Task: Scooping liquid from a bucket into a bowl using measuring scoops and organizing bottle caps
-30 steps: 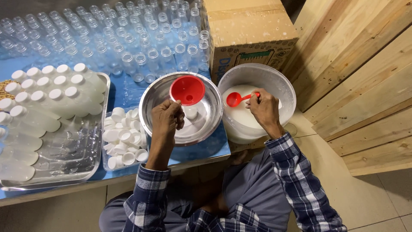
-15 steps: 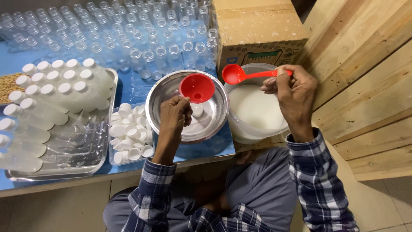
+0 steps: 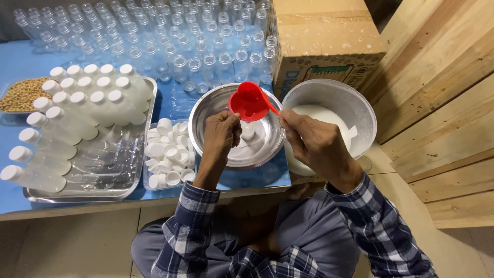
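Note:
My left hand (image 3: 222, 135) grips a small clear bottle with a red funnel (image 3: 248, 102) on top, held over a shallow steel bowl (image 3: 206, 110). My right hand (image 3: 311, 141) holds a red ladle by its handle (image 3: 271, 107), its scoop tipped over the funnel. To the right stands a large white bowl (image 3: 355, 105) holding white liquid (image 3: 321, 114). The bottle itself is mostly hidden by my left hand.
A steel tray (image 3: 110, 177) on the left holds filled, white-capped bottles. A clear tub of white caps (image 3: 164, 154) sits beside the steel bowl. Several empty clear bottles (image 3: 170, 41) cover the blue table behind. A cardboard box (image 3: 321, 41), a dish of beans (image 3: 20, 95), wooden panels at right.
My right hand lifted the ladle out of the white bowl and carried it left, over the funnel. My left hand stayed on the bottle.

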